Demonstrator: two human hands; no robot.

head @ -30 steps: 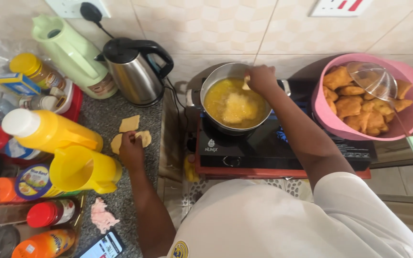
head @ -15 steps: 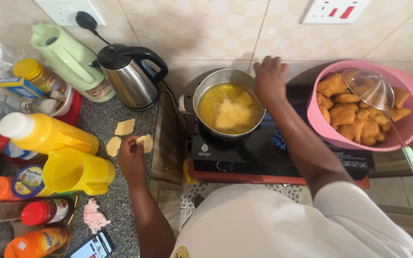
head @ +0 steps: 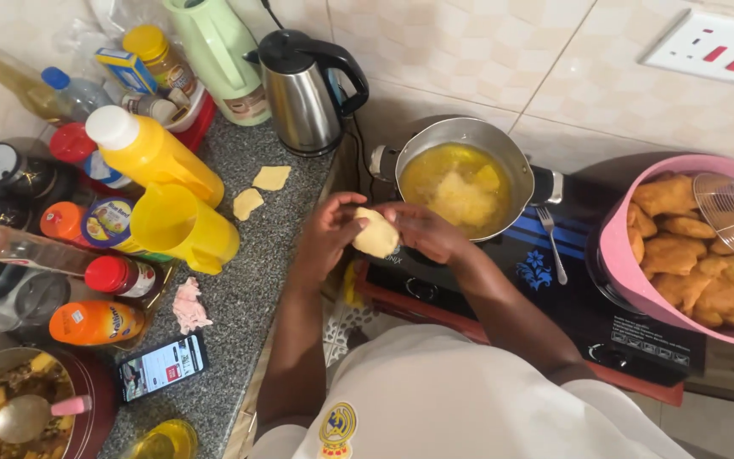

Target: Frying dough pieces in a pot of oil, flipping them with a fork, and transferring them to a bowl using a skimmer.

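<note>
While the granite bench is crowded left, its front edge lies open; pot of oil sits just behind both hands: left hand, right hand pinching one dough piece at stove's front edge.
</note>
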